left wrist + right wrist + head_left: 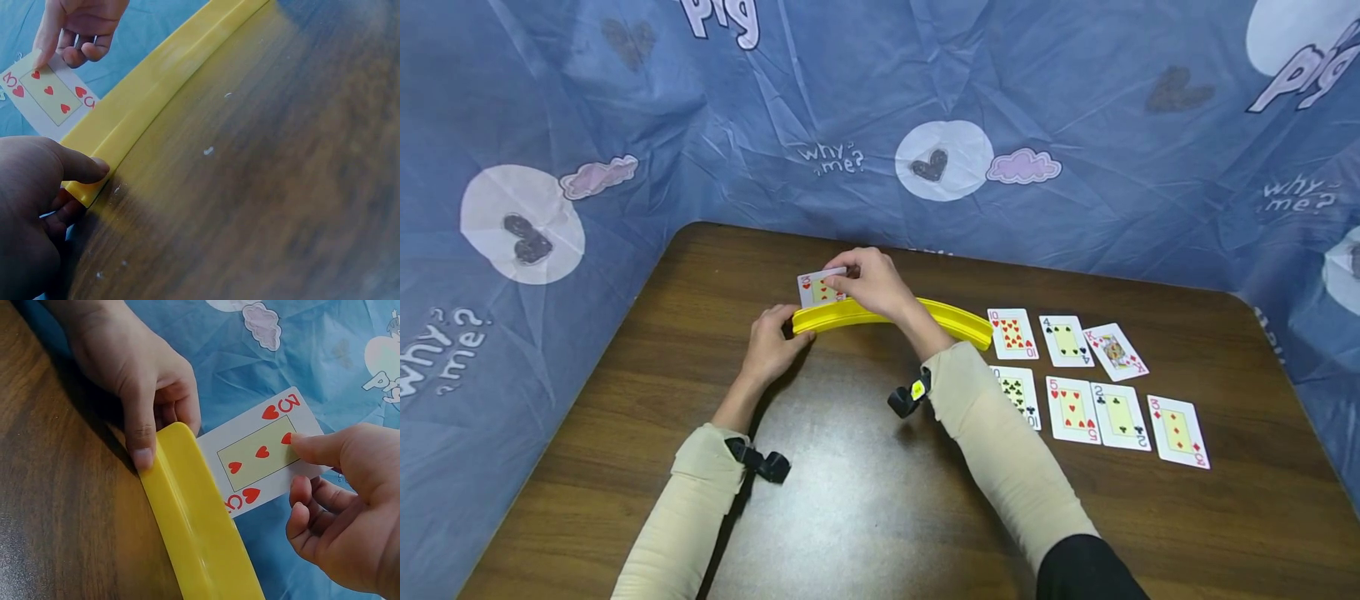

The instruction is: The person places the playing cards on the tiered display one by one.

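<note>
A curved yellow card holder (955,320) stands on the wooden table. Its left end is gripped by my left hand (769,343), with the thumb on the near side, as the left wrist view (31,194) shows. My right hand (877,283) reaches over the holder and pinches a three of hearts (256,453) between thumb and fingers. The card is tilted, and its lower edge meets the holder's back side near the left end. In the right wrist view the right hand's other fingers (300,522) curl loosely below the card.
Right of the holder lie several face-up cards in two rows. The back row has a ten of hearts (1012,334), a four of spades (1066,341) and a king (1116,352). In front are a partly covered ten of clubs (1019,397), five of hearts (1072,410), two (1121,417) and three of diamonds (1178,432).
</note>
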Demonstrator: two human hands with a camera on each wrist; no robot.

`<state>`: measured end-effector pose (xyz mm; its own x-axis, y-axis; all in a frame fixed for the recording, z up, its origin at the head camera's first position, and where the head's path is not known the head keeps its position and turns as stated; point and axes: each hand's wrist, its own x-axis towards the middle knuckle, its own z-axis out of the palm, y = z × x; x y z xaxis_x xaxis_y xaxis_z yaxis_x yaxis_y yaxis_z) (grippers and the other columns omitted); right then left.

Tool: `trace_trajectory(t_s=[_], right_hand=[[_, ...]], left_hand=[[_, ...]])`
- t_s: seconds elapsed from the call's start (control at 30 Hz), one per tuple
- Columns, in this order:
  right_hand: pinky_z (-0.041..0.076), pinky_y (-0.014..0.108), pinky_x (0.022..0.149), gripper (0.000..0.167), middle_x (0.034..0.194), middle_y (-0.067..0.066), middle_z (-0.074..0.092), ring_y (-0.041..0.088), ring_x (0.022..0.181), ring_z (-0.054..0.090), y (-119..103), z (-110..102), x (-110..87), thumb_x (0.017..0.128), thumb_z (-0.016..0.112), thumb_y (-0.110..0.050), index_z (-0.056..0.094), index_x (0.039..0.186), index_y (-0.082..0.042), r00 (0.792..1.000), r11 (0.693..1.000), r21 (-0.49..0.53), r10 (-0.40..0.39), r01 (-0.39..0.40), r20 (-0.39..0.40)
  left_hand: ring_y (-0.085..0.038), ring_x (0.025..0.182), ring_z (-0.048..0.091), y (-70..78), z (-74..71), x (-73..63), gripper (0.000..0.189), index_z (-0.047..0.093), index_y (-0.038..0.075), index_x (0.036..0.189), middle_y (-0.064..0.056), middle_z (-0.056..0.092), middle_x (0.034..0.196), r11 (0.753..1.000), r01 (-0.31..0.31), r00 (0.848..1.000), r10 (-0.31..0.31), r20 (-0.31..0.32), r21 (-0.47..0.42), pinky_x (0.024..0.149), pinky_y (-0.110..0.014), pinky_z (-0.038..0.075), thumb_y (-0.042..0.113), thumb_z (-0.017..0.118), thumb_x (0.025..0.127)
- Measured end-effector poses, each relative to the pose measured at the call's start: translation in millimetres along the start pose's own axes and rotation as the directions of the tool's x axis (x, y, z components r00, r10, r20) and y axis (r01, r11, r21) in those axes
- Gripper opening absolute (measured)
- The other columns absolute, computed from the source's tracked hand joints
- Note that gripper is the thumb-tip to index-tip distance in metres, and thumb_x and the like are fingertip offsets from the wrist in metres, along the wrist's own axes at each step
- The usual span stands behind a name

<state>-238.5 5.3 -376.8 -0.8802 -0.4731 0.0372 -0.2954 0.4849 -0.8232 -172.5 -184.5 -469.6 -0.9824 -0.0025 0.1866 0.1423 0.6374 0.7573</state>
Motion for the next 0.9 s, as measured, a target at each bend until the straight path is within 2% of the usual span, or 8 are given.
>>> trace_trajectory(t_s=[0.4, 0.7, 0.9], right_hand=[[0.049, 0.021, 0.071, 0.022, 0.109, 0.011, 0.073, 0.018, 0.082, 0.064, 3.6, 2.4, -0.9, 0.094, 0.068, -0.016, 0.074, 0.113, -0.007, 1.0, 1.0, -0.014, 0.001, -0.001, 0.017], [0.052, 0.024, 0.076, 0.023, 0.111, 0.01, 0.073, 0.02, 0.09, 0.067, 4.5, 1.8, -1.6, 0.094, 0.069, -0.017, 0.073, 0.115, -0.009, 1.0, 1.0, -0.026, 0.006, -0.006, 0.012], [0.047, 0.026, 0.082, 0.032, 0.113, 0.011, 0.067, 0.021, 0.095, 0.061, 4.8, -2.1, -4.0, 0.09, 0.073, -0.018, 0.07, 0.121, -0.009, 1.0, 0.998, -0.056, -0.008, 0.009, 0.019]], left_hand=[[-0.037, 0.103, 0.058, 0.7, 0.2, 0.4, 0.034, 0.068, -0.005, 0.113, -0.024, 0.068, 0.109, 1.0, 0.01, 1.0, -0.01, 0.01, -0.003, 0.091, -0.047, 0.041, 0.005, 0.075, 0.082], [-0.037, 0.103, 0.058, 1.3, 0.3, 0.3, 0.034, 0.067, -0.005, 0.114, -0.024, 0.068, 0.109, 1.0, 0.015, 1.0, -0.015, 0.018, 0.001, 0.091, -0.047, 0.041, 0.005, 0.074, 0.083], [-0.037, 0.102, 0.057, 1.4, -1.0, -0.3, 0.033, 0.067, -0.005, 0.113, -0.023, 0.068, 0.109, 1.0, 0.021, 1.0, -0.021, 0.015, 0.001, 0.091, -0.045, 0.041, 0.006, 0.074, 0.083]])
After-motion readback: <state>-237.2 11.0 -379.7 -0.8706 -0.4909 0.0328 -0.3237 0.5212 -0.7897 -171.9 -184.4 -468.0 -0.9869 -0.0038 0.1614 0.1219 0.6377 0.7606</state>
